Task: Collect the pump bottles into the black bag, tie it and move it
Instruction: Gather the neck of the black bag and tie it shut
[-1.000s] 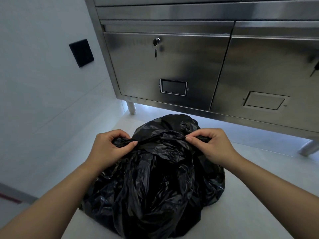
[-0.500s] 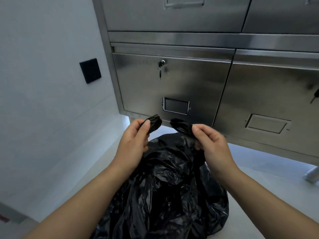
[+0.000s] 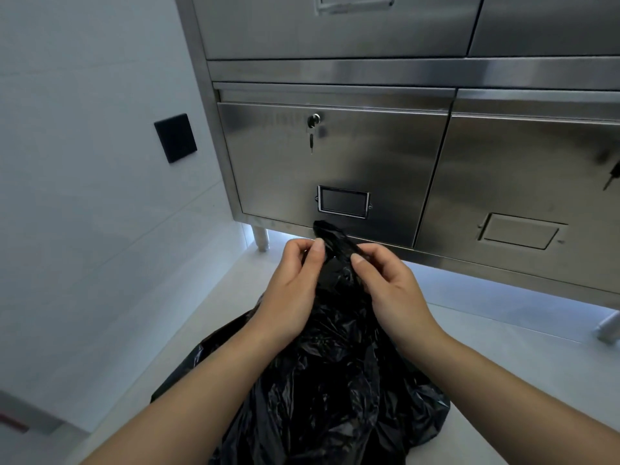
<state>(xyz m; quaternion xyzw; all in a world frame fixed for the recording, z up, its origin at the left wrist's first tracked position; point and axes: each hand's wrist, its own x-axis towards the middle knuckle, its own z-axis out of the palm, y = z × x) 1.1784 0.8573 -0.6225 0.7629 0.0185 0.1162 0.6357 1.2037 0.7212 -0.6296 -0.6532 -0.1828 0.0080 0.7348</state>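
The black bag (image 3: pixel 332 380) sits bulging on the pale floor in front of me, its top gathered into a twisted neck that pokes up between my hands. My left hand (image 3: pixel 295 283) pinches the neck from the left with thumb and fingers. My right hand (image 3: pixel 389 286) grips the same neck from the right, fingers closed on the plastic. The two hands nearly touch. No pump bottles are visible; whatever the bag holds is hidden by the plastic.
A stainless steel cabinet (image 3: pixel 335 156) with locked drawers stands just behind the bag on short legs (image 3: pixel 260 238). A white wall with a black switch plate (image 3: pixel 175 137) runs along the left. Bare pale floor (image 3: pixel 520 357) lies to the right.
My hands have drawn the bag's two top corners up from a wide spread and brought them together into one bunched neck. The view has tilted up toward the cabinet.
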